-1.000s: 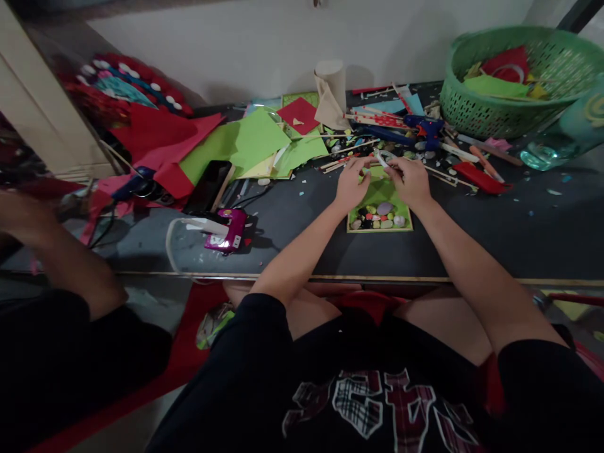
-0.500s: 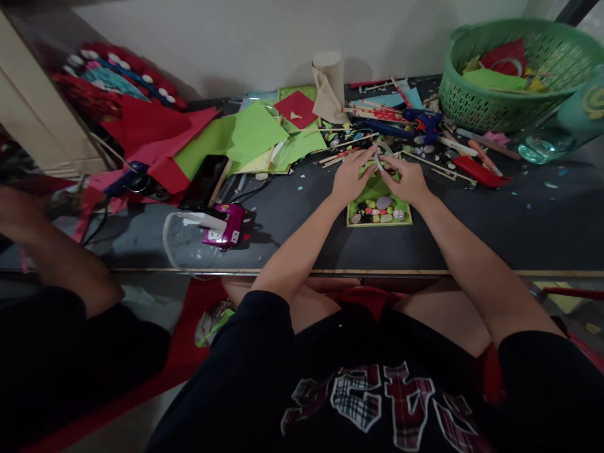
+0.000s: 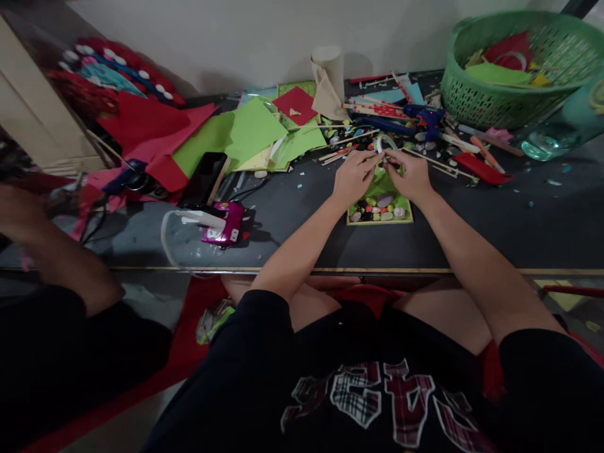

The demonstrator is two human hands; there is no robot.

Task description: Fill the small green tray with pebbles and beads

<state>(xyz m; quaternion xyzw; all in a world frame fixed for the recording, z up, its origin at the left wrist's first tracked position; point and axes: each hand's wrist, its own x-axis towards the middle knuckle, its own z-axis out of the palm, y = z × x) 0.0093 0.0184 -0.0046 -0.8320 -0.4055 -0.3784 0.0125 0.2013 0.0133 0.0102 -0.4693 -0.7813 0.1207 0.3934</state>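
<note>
My left hand [image 3: 353, 176] and my right hand [image 3: 409, 175] come together above the far part of a small green craft panel. Their fingertips are pinched at the near edge of a whitish ring that looks like a roll of tape [image 3: 387, 142]. Fingers hide part of the ring, and any loose strip is too small to make out. Below them, the green panel [image 3: 381, 186] lies flat on the table, with a pale border. Coloured pebbles [image 3: 384, 200] fill its near end in rows.
The dark table [image 3: 292, 233] bears green paper [image 3: 257, 132], a purple device [image 3: 223, 225], a phone [image 3: 207, 179], sticks and a blue glue gun [image 3: 427, 119]. A green basket [image 3: 500, 94] and a bottle [image 3: 550, 135] stand at right. Another person's arm [image 3: 61, 251] reaches in at left.
The pale piece seen edge-on between my fingers no longer shows. The whitish ring now stands out more beyond my fingertips, which have closed together. My right fingers have curled in more.
</note>
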